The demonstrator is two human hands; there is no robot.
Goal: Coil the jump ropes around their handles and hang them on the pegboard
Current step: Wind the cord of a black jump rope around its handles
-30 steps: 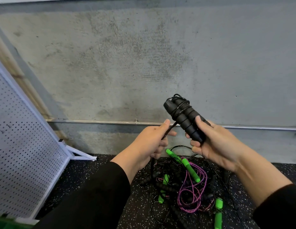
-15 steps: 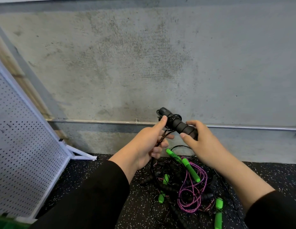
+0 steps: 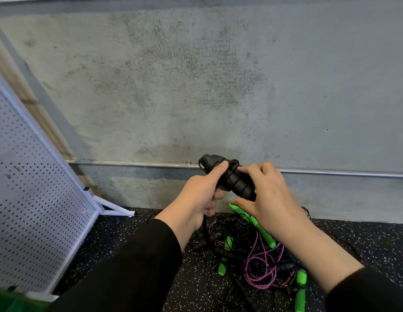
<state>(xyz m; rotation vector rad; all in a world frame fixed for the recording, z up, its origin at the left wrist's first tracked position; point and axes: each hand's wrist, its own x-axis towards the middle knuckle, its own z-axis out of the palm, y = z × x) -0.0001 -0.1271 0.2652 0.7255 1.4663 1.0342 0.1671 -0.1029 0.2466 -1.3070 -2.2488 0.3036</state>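
A pair of black foam jump rope handles with thin black cord wound round them is held in front of the wall. My left hand grips the black cord that hangs from them, thumb pressed against the upper handle end. My right hand wraps the lower part of the handles from the right. Below them a tangled pile of jump ropes lies on the floor, with green handles, black handles and a purple cord. The white pegboard leans at the left.
A concrete wall with a thin metal pipe running along it stands straight ahead. The floor is black speckled rubber. The pegboard's white foot rests on the floor by the wall. Something green shows at the bottom left corner.
The wrapped handles came down from an upright tilt to nearly level. My right hand shifted its hold over the top of them, and my left thumb moved up onto the handle end.
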